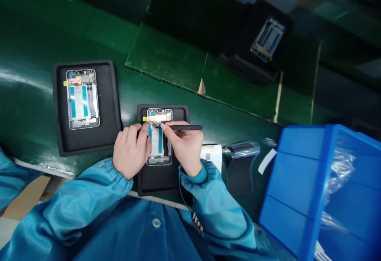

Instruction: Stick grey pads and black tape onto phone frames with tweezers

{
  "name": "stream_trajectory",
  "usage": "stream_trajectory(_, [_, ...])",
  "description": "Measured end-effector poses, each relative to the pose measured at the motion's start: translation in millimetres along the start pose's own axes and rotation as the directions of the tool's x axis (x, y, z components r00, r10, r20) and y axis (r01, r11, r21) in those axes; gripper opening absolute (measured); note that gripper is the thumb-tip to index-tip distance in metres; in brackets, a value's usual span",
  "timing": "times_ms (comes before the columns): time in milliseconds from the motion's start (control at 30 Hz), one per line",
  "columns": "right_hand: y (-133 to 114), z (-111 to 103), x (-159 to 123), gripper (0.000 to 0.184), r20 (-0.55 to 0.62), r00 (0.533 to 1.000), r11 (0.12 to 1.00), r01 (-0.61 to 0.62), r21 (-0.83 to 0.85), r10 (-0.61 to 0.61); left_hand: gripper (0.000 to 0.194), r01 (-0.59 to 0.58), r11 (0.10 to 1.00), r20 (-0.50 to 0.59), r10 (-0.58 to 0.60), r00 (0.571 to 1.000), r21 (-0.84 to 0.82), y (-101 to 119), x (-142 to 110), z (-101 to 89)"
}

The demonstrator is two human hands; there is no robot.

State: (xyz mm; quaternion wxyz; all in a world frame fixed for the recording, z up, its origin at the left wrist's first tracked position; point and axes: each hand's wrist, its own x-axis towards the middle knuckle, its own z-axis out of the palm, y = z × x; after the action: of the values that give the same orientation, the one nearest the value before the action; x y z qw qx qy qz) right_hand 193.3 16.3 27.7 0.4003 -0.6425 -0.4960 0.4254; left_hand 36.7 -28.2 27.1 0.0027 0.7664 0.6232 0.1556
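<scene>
Green workbench (29,106) holds black trays (58,110), blue bin (297,166)

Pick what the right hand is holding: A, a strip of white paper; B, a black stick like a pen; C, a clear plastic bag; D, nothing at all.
B. The right hand pinches the black stick between thumb and fingers, with its tip over the top of the phone frame.
</scene>
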Motion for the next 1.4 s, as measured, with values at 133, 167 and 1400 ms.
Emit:
stream_trajectory(133, [-0.7, 0.0, -0.4, 0.014, 0.000, 1.000, 1.000, 0.004, 0.012, -0.004, 0.038, 0.002, 1.000, 0.005, -0.002, 1.000, -0.003, -0.4, -0.4, 0.8])
stream_trajectory(167, [-1.0, 0.0, -0.5, 0.014, -0.002, 1.000, 1.000, 0.008, 0.006, -0.008, 0.038, 0.001, 1.000, 0.007, -0.001, 1.000, -0.002, -0.6, -0.5, 1.0])
stream_trajectory(1400, [1.9, -4.6, -3.3, 0.017, -0.037, 0.999, 0.996, 0.029, -0.081, -0.032, 0.045, -0.094, 0.989, 0.119, 0.080, 0.990, 0.118, -1.1, 0.2, -5.7])
